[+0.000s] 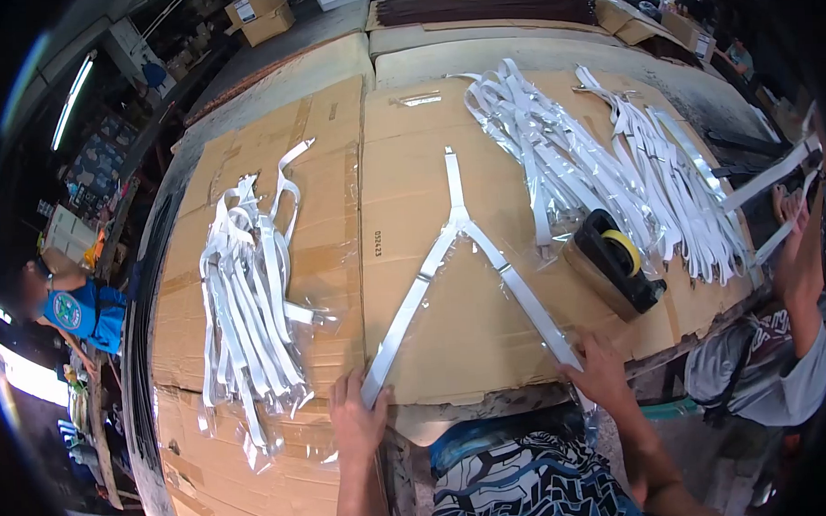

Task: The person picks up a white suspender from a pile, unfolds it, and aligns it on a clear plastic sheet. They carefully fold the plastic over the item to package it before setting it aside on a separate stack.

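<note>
A pair of white Y-shaped suspenders (459,222) lies spread on the cardboard, its single back strap pointing away from me and its two long straps running towards me. My left hand (357,416) is closed on the lower end of the left strap at the table's near edge. The right strap's lower part is pinched by my right hand (601,371), and clear plastic hangs just below it. Metal adjusters sit partway along both long straps. A black tape dispenser (613,265) with a yellow core rests beyond my right hand. The strap ends under my fingers are hidden.
Left lies a pile of white suspenders (251,309) with clear plastic. Plastic-covered suspenders (555,153) and another bundle (675,194) lie at the right. A co-worker (767,355) at the right edge handles white straps. Another person (83,306) is far left. Cardboard (416,349) covers the table.
</note>
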The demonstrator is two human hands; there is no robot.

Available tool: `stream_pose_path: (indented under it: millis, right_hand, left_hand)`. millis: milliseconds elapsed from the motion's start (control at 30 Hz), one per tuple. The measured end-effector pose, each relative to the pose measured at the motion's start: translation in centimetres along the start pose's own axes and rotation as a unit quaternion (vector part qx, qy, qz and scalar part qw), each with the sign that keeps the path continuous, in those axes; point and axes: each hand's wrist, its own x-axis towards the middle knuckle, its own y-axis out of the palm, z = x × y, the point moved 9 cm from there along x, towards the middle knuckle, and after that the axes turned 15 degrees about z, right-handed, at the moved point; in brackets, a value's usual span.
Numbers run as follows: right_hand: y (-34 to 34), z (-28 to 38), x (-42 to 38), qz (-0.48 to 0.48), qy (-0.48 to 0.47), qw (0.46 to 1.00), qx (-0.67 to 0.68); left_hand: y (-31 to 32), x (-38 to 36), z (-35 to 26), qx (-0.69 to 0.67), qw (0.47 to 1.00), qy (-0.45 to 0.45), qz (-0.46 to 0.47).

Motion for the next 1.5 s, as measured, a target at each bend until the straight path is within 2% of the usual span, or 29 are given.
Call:
stream_pose_path:
  millis: [33,100,233,400,633,733,833,1033,1233,1333,1500]
  right_hand:
    - [0.5,-0.2,-0.3,0.022,0.009,1.000,-0.007]
    - [0.8,0.4,-0.1,0.001,-0.021,1.000,0.001]
    - [1.2,0.9,1.9,-0.052,-0.061,0.997,0.020]
    - [-1.1,1.7,4.9,-0.007,-0.034,0.998,0.051]
    - [-1.9,1.1,6.2,0.063,0.021,0.997,0.049]
    - [-3.7,3.6,6.6,-0.063,-0.029,0.994,-0.078]
    - [-4.2,7.5,10.3,-0.107,-0.194,0.975,-0.013]
    - [-4.5,13.5,25.7,-0.084,-0.321,0.944,0.003]
    - [-3.7,15.6,35.1,-0.075,-0.333,0.940,-0.009]
    - [-3.2,16.0,35.8,-0.066,-0.327,0.942,-0.051]
    - [-3.2,16.2,35.3,-0.034,-0.324,0.945,-0.008]
  left_hand:
    - [0.1,-0.5,0.4,0.010,1.000,-0.012,0.004]
    - [0.2,-1.6,1.2,0.030,0.999,-0.038,0.011]
    - [1.4,-0.4,2.3,-0.045,0.998,-0.038,0.016]
    - [2.5,2.4,0.9,-0.131,0.990,-0.029,0.044]
    - [4.2,3.8,2.3,-0.221,0.969,-0.035,0.103]
    - [4.2,3.8,2.9,-0.243,0.963,-0.028,0.112]
    - [4.6,3.9,3.9,-0.264,0.957,-0.026,0.115]
    - [4.4,4.2,3.7,-0.252,0.955,-0.060,0.141]
    - [3.7,5.2,2.7,-0.247,0.950,-0.084,0.173]
    - [3.9,5.8,2.8,-0.263,0.947,-0.080,0.167]
    - [5.5,7.4,3.3,-0.266,0.951,-0.053,0.148]
